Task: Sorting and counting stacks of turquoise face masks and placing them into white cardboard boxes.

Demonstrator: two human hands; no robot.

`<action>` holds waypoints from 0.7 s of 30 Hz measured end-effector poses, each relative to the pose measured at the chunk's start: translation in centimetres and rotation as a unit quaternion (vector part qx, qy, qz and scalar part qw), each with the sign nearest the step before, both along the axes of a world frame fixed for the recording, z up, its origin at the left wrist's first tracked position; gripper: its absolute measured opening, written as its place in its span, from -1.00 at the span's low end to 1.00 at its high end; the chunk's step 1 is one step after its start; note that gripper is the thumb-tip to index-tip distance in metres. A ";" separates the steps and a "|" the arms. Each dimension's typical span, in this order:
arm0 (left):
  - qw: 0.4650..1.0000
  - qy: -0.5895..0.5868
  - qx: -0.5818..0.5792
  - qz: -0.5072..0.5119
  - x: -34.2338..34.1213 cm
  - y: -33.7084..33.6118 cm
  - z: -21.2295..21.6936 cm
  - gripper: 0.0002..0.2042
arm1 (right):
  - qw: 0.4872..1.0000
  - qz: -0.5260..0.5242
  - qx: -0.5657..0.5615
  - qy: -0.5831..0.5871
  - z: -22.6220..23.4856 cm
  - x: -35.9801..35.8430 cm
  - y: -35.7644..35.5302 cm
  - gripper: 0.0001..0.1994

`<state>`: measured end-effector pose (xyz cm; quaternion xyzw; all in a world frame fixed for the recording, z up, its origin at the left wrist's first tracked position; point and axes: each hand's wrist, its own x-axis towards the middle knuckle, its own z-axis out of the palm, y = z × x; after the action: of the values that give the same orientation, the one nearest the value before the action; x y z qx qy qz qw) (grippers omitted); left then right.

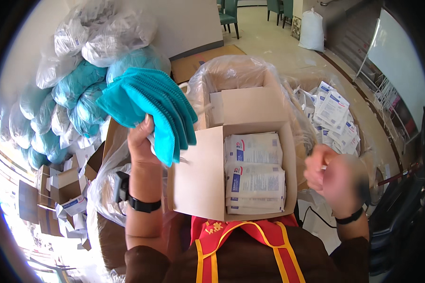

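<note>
Raised at the left, my left hand [141, 139] is closed round the lower edge of a fanned stack of teal face masks [148, 106]. In front of my body stands an open cardboard box [197, 174], its left flap folded outward. Two rows of white and blue flat packets [256, 181] fill this box. Right of the box, my right hand [333, 177] is held in the air with its fingers curled closed. Part of it is blurred, and whatever its fingers hold, if anything, is hidden.
Behind the box is a larger carton [236, 70] lined with clear plastic. Loose white packets [335, 113] lie in a plastic-lined container at the right. Bulging bags [80, 85] are piled at the left above small opened boxes [68, 186]. A whiteboard [396, 61] stands far right.
</note>
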<state>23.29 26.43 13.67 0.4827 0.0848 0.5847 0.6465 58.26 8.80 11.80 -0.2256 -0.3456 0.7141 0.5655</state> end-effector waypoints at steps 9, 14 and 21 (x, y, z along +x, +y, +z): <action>0.925 -0.260 -0.064 -0.269 4.8 0.6 -6.8 -0.54 | 0.992 0.002 0.017 -0.126 1.2 -3.4 5.0 -0.75; 0.852 -0.294 -0.067 -0.428 7.7 1.2 -7.8 -0.55 | 0.980 0.014 0.075 -0.185 1.6 -4.6 6.5 -0.73; 0.808 -0.310 -0.048 -0.498 10.0 -0.3 -7.2 -0.60 | 0.935 -0.009 0.193 -0.298 2.2 -5.9 7.3 -0.56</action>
<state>33.33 26.17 6.48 0.2203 -0.3439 0.2960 0.8635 52.35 16.13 13.96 -0.3176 -0.6277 0.5282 0.4755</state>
